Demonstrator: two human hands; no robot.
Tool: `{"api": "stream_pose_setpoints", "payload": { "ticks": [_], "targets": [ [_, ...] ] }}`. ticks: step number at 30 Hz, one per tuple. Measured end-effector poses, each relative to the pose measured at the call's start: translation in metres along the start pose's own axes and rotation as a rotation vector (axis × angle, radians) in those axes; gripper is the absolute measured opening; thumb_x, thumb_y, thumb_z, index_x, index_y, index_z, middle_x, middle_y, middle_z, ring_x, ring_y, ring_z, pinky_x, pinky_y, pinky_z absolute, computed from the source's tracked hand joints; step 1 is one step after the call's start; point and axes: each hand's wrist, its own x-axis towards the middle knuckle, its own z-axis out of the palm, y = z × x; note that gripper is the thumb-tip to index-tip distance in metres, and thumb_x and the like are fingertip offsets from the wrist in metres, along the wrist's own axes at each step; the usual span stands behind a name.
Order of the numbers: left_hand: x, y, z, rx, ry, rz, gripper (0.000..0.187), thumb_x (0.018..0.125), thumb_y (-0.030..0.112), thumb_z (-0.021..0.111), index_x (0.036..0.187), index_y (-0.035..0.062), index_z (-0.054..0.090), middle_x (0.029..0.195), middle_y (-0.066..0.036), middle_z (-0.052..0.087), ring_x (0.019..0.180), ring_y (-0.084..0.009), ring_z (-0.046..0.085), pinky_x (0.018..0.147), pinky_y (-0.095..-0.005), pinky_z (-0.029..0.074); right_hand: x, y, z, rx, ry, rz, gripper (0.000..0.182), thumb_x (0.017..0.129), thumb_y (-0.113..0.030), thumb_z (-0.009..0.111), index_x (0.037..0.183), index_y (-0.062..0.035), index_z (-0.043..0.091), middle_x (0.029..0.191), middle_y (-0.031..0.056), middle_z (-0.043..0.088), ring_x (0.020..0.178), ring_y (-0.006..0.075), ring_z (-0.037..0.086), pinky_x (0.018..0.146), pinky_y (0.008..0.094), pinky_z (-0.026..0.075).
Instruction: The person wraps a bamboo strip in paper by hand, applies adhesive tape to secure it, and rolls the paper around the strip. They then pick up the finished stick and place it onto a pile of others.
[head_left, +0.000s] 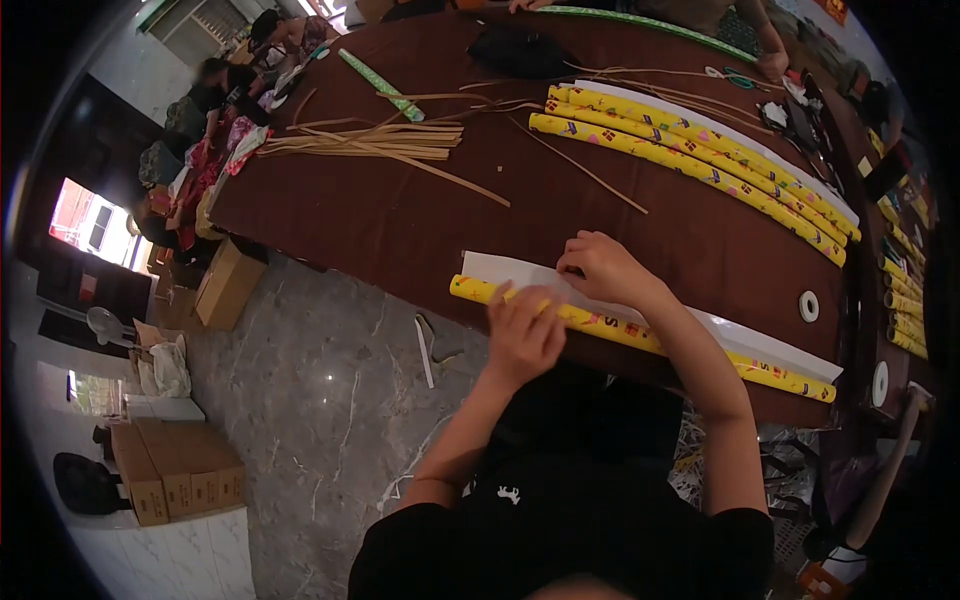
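A yellow patterned paper roll (640,335) lies along the near edge of the brown-covered table, its white inner side (735,330) showing as a loose strip behind it. My left hand (525,330) rests over the roll near its left end, fingers spread and slightly blurred. Just beyond the roll, my right hand (605,270) is above the white strip with its fingers curled together; whatever it may pinch is hidden. A white tape ring (809,306) lies on the table to the right.
Several yellow rolls (700,160) lie farther back on the table (400,230). Brown strips (370,143) and a green roll (380,85) are at the back left. Another person's hand (772,65) is at the far edge. Cardboard boxes (180,470) stand on the floor.
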Motion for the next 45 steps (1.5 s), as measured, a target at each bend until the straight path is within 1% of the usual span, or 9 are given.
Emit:
{"api": "stream_pose_setpoints", "payload": {
  "ticks": [3,5,6,8,9,11,17,26,45],
  "targets": [
    [0.006,-0.048,-0.017,0.276,0.085,-0.392,0.032,0.085,0.010,0.063,0.116,0.0085,0.066,0.116,-0.009,0.062,0.111,-0.0282,0.054,0.100,-0.0427,0.036,-0.002,-0.002,0.001,-0.001,-0.016,0.011,0.004,0.077,-0.009,0.066,0.078,-0.0075,0.070,0.079,0.0050,0.063,0.083,0.0248,0.058,0.076,0.0373,0.048],
    [0.006,-0.090,-0.022,0.097,0.101,-0.685,0.027,0.086,0.009,0.065,0.113,0.0070,0.069,0.108,-0.010,0.067,0.104,-0.0267,0.059,0.093,-0.0382,0.043,-0.001,-0.002,0.001,-0.010,-0.028,-0.002,0.004,0.077,-0.009,0.066,0.078,-0.0076,0.070,0.079,0.0050,0.063,0.083,0.0247,0.058,0.077,0.0372,0.048],
    [0.003,-0.108,-0.023,0.100,0.103,-0.682,0.027,0.086,0.009,0.065,0.113,0.0070,0.069,0.108,-0.010,0.067,0.104,-0.0267,0.059,0.093,-0.0382,0.043,-0.002,-0.002,0.002,-0.007,-0.020,0.002,0.004,0.077,-0.008,0.066,0.078,-0.0076,0.070,0.079,0.0048,0.063,0.083,0.0244,0.058,0.077,0.0371,0.047],
    [0.002,-0.136,-0.024,-0.241,-0.068,-0.901,0.022,0.087,0.010,0.068,0.107,0.0028,0.072,0.096,-0.014,0.071,0.089,-0.0247,0.065,0.081,-0.0331,0.049,-0.002,-0.002,0.002,-0.006,-0.006,0.003,0.004,0.077,-0.008,0.066,0.078,-0.0075,0.070,0.079,0.0046,0.063,0.084,0.0242,0.057,0.077,0.0370,0.047],
    [0.005,-0.139,-0.026,-0.239,-0.067,-0.897,0.022,0.087,0.010,0.068,0.107,0.0028,0.072,0.096,-0.014,0.071,0.089,-0.0247,0.065,0.081,-0.0331,0.049,-0.003,-0.003,0.002,-0.011,-0.020,0.005,0.005,0.078,-0.008,0.066,0.078,-0.0075,0.070,0.079,0.0044,0.063,0.084,0.0240,0.057,0.077,0.0369,0.047],
    [0.011,-0.144,-0.027,-0.248,-0.161,-0.866,0.020,0.090,0.010,0.066,0.105,-0.0013,0.073,0.088,-0.009,0.073,0.079,-0.0122,0.064,0.073,-0.0257,0.050,-0.001,-0.002,0.001,-0.018,-0.030,0.009,0.005,0.078,-0.008,0.065,0.078,-0.0074,0.070,0.080,0.0042,0.063,0.084,0.0238,0.057,0.077,0.0368,0.047],
    [0.020,-0.142,-0.029,-0.445,-0.296,-0.890,0.018,0.089,0.007,0.066,0.103,-0.0019,0.073,0.090,-0.005,0.072,0.082,-0.0102,0.063,0.076,-0.0253,0.050,-0.002,-0.002,0.000,-0.020,-0.052,0.008,0.005,0.078,-0.010,0.066,0.079,-0.0076,0.070,0.081,0.0037,0.063,0.084,0.0236,0.057,0.077,0.0366,0.047],
    [0.014,-0.149,-0.033,-0.539,-0.318,-0.890,0.016,0.088,0.006,0.066,0.100,-0.0001,0.074,0.089,-0.010,0.073,0.081,-0.0144,0.065,0.078,-0.0283,0.049,-0.002,-0.002,0.000,-0.038,-0.063,0.007,0.005,0.078,-0.010,0.067,0.081,-0.0090,0.071,0.081,0.0030,0.063,0.086,0.0230,0.057,0.078,0.0362,0.047],
    [0.012,-0.153,-0.032,-0.512,-0.288,-0.856,0.014,0.088,0.005,0.066,0.099,-0.0005,0.073,0.092,-0.009,0.073,0.086,-0.0160,0.065,0.081,-0.0288,0.049,-0.002,-0.002,0.000,-0.024,-0.052,0.004,0.007,0.078,-0.008,0.069,0.084,-0.0082,0.071,0.082,0.0029,0.062,0.085,0.0226,0.056,0.080,0.0356,0.046]
  ]
}}
